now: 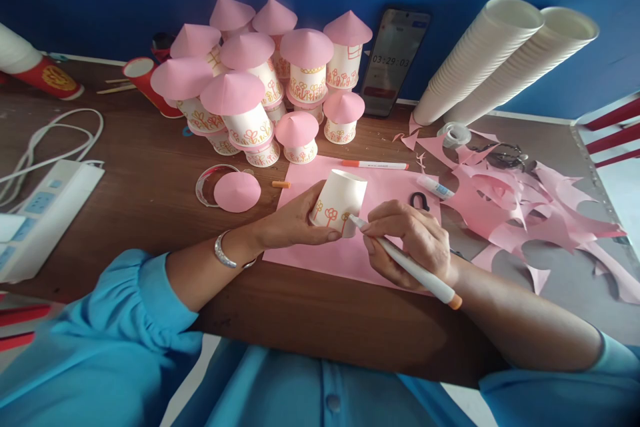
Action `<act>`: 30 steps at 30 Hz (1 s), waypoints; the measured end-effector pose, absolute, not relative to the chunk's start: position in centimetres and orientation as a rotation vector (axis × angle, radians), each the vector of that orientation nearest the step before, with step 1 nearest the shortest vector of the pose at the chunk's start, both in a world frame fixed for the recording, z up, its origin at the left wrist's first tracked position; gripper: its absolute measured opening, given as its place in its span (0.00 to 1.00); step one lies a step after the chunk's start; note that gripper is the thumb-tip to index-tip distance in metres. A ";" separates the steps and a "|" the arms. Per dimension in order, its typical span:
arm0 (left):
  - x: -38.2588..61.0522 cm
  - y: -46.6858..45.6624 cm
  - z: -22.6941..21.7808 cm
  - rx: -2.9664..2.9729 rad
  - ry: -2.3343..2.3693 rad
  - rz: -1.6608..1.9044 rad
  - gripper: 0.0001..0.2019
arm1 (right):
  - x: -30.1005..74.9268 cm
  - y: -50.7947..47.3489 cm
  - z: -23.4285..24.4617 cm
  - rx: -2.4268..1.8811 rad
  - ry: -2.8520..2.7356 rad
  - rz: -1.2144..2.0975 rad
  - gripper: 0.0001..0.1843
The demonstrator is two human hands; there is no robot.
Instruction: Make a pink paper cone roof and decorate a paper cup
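My left hand (pixel 295 220) is wrapped round a small white paper cup (pixel 339 199) turned upside down, with red and yellow flowers drawn on its side. My right hand (pixel 413 243) pinches a white marker with an orange end (pixel 405 263), its tip touching the cup's lower rim. Both rest over a pink paper sheet (pixel 345 257) on the brown table (pixel 150 180). A silver bracelet (pixel 224 253) sits on my left wrist.
A cluster of decorated cups with pink cone roofs (pixel 265 87) stands behind. A loose pink cone (pixel 237 191), an orange marker (pixel 375 165), a phone (pixel 395 60), two stacks of white cups (pixel 500 57), pink scraps (pixel 525 207), tape (pixel 453 133) and a power strip (pixel 45 213) lie around.
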State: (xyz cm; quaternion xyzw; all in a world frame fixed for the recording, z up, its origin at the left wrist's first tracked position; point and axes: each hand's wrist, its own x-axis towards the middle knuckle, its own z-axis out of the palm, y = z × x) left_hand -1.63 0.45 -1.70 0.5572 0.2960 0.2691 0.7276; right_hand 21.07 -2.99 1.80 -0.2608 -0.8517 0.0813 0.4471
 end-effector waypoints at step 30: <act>-1.7 0.4 -1.8 1.188 0.658 0.615 0.32 | 21.0 -3.2 1.5 -0.674 -2.092 0.159 0.11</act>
